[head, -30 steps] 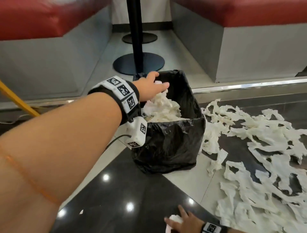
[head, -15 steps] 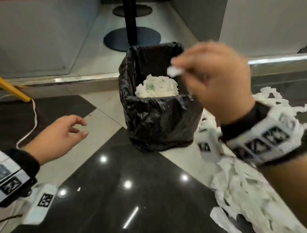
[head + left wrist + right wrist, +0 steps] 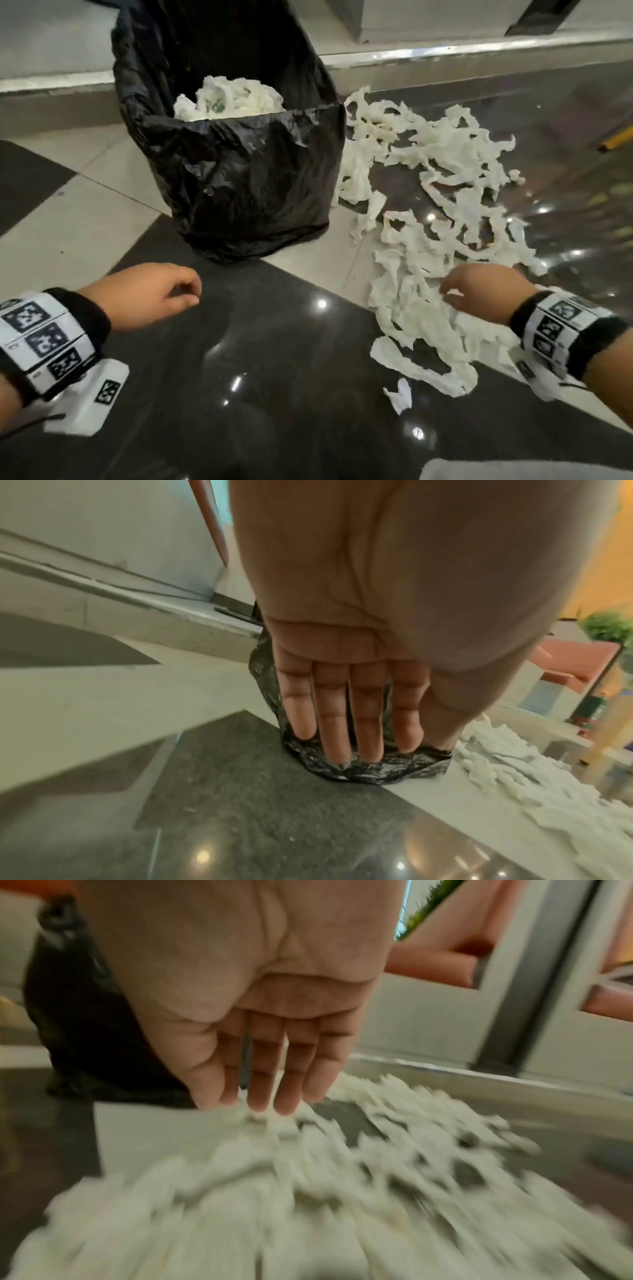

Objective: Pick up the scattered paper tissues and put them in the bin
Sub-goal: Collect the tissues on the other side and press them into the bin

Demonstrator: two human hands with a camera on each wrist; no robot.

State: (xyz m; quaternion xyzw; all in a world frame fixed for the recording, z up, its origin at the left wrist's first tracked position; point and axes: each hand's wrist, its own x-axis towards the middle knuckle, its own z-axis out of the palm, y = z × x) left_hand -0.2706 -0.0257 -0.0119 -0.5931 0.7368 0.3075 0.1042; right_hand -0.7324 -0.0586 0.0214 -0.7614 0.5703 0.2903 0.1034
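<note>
Bin [image 3: 239,178], lined with a black bag, stands on the floor [image 3: 274,377] at 12 o'clock in the head view; crumpled tissues in the bin [image 3: 233,99] reach about rim level. Scattered paper tissues [image 3: 438,212] lie in torn white strips on the floor from 1 to 4 o'clock, the nearest strips just beside the bin's right wall. Left hand [image 3: 147,294] hovers at 9 o'clock over dark tile, fingers relaxed and nearly straight in the left wrist view, holding nothing, apart from the bin. Right hand [image 3: 486,291] is at 3 o'clock over the near edge of the strips, fingers [image 3: 284,1085] extended downward, tips at the paper; contact cannot be confirmed, the right wrist view being blurred
</note>
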